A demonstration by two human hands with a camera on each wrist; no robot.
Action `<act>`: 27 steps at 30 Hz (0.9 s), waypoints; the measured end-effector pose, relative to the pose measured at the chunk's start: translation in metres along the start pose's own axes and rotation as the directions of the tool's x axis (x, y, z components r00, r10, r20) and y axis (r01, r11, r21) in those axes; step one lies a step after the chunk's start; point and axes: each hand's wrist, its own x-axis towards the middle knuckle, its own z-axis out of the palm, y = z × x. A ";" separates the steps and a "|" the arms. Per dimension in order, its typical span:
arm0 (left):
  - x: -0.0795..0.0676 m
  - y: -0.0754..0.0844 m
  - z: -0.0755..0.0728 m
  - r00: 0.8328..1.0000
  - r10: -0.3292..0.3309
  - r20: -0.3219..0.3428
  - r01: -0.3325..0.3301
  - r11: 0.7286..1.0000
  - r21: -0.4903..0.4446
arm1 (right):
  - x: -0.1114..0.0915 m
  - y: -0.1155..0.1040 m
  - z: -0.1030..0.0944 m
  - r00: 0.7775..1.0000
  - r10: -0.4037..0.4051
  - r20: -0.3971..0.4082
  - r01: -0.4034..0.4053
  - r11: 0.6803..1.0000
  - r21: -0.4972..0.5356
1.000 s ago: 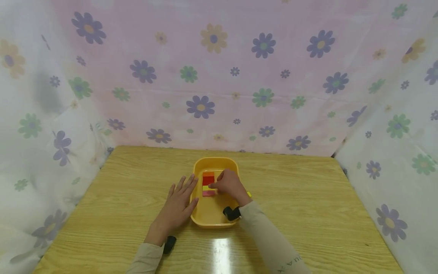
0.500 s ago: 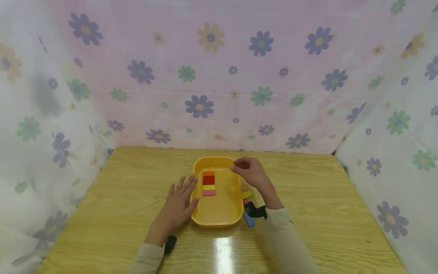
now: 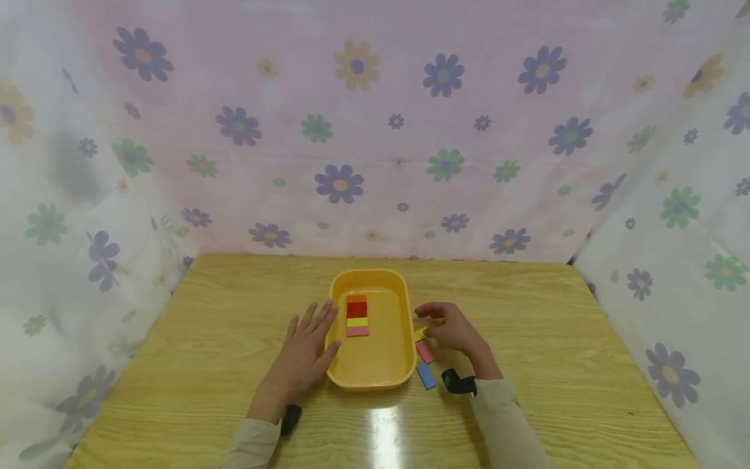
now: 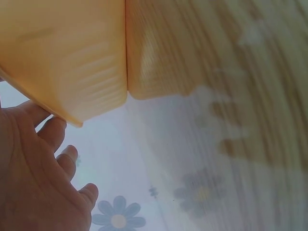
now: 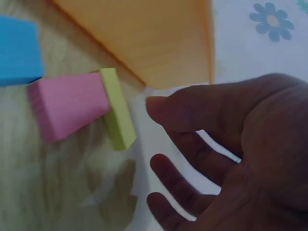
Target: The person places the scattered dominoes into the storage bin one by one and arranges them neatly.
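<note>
A yellow plastic tray (image 3: 383,365) stands in the middle of the table in the head view. Orange, red, yellow and pink blocks (image 3: 357,311) lie in a column inside it. My left hand (image 3: 306,355) rests with straight, spread fingers on the tray's left rim. Just outside the right wall, my right hand (image 3: 456,329) hovers by a yellow block (image 5: 118,109), its fingers loosely bent and a gap showing between thumb and block in the right wrist view. A pink block (image 5: 70,103) touches the yellow one, and a blue block (image 5: 17,50) lies beyond it.
The wooden table (image 3: 545,339) reaches back to a flowered curtain (image 3: 387,143), which also hangs along both sides. A dark wrist camera (image 3: 459,382) sits at the right wrist, close to the blue block.
My right hand has left the column of blocks inside the tray, moved right over the rim, and come down beside the yellow block outside. The left hand has stayed put.
</note>
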 end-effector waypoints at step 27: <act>-0.004 0.000 -0.007 1.000 0.007 0.005 -0.007 1.000 -0.006 | -0.013 0.006 0.012 1.000 -0.004 -0.012 -0.001 0.933 -0.361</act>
